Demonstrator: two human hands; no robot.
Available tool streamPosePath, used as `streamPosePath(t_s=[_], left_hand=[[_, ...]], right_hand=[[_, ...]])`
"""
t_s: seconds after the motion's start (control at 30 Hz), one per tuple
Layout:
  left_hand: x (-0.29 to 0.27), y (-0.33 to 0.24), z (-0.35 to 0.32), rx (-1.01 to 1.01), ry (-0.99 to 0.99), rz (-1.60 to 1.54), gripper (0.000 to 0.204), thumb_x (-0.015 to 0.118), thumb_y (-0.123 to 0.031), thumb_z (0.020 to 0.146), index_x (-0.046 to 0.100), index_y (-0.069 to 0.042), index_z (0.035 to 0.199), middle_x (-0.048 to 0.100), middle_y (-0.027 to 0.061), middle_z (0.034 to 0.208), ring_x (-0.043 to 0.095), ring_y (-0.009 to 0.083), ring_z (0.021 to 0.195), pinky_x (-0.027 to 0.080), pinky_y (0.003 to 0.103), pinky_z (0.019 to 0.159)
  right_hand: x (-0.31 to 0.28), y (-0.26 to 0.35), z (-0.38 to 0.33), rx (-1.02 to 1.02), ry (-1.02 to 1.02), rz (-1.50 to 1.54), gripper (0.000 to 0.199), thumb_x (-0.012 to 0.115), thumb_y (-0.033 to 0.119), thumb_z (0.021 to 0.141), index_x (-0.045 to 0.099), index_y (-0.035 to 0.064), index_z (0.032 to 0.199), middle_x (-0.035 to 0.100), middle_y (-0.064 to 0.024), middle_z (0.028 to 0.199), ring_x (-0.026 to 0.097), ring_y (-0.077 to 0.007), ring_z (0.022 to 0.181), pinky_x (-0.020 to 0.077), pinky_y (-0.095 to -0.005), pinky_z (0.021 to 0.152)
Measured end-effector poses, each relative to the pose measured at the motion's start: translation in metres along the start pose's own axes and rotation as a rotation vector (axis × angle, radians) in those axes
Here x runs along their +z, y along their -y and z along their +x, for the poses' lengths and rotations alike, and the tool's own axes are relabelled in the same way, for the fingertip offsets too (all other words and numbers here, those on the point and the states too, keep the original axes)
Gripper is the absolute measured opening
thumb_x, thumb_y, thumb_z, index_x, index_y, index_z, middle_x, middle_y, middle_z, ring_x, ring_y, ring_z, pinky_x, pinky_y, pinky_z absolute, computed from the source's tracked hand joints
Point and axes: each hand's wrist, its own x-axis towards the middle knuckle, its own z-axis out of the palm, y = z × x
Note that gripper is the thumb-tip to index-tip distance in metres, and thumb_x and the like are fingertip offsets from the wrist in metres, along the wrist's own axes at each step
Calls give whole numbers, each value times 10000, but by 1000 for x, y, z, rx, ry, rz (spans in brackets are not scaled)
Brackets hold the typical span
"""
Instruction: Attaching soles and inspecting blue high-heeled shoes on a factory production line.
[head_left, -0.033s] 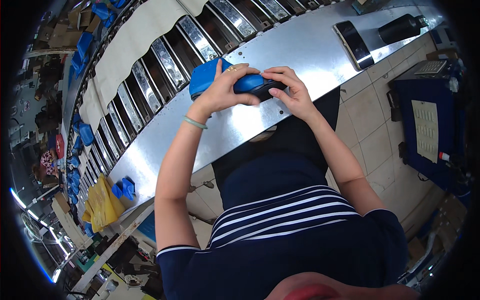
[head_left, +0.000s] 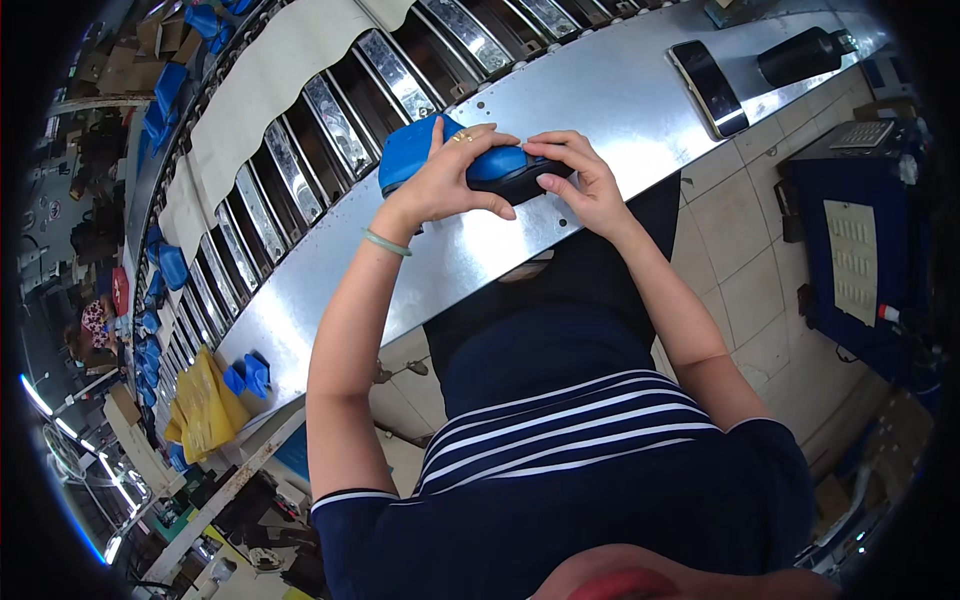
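Note:
A moulded blue-and-black piece (head_left: 407, 152), with a rounded blue top and a darker black underside, rests on the metal ledge beside the rollers. I cannot tell its exact kind. My left hand (head_left: 452, 178) reaches across it, fingers bent over the blue top and thumb held out along the near side. At the piece's narrower right end, my right hand (head_left: 585, 185) pinches the black part between fingers and thumb. The fingertips of both hands almost meet there. Parts of the piece are hidden under my left hand.
Beyond the metal ledge (head_left: 300, 320) runs a roller conveyor (head_left: 330, 125) partly covered by pale sheeting (head_left: 240, 110). A phone (head_left: 708, 88) and a black bottle (head_left: 805, 58) lie to the right. Small blue parts (head_left: 248, 376) and a yellow bag (head_left: 207, 405) are at lower left.
My left hand and forearm have shifted very slightly, and its thumb is a little lower. My right hand keeps its hold on the piece.

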Motion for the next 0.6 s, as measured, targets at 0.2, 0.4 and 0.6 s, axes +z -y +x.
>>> streamPosePath(t_s=[0.2,0.4,0.6], left_hand=[[-3,-6,4,0,72,49,807,863,-473,620,591,-136,1301,565,141,1345,389,315,1395,-23,604,1170],[1,-4,5,-24,24,-19,648,808,-448,714,632,-125,1247,593,125,1311,415,306,1374,-15,597,1170],[13,-21,7,-138,-81,47,485,754,-375,781,657,-111,1175,633,97,1201,513,296,1248,27,638,1139]], right_hand=[[-3,-3,0,25,4,32,341,675,66,848,684,110,1186,602,-58,1212,516,-234,1146,401,-354,1017],[-4,-4,-1,38,-2,53,344,675,74,854,683,112,1195,600,-56,1211,517,-230,1136,400,-351,1015],[-4,-5,-4,24,-17,23,346,675,71,854,682,106,1198,600,-61,1212,515,-231,1140,393,-349,1020]])
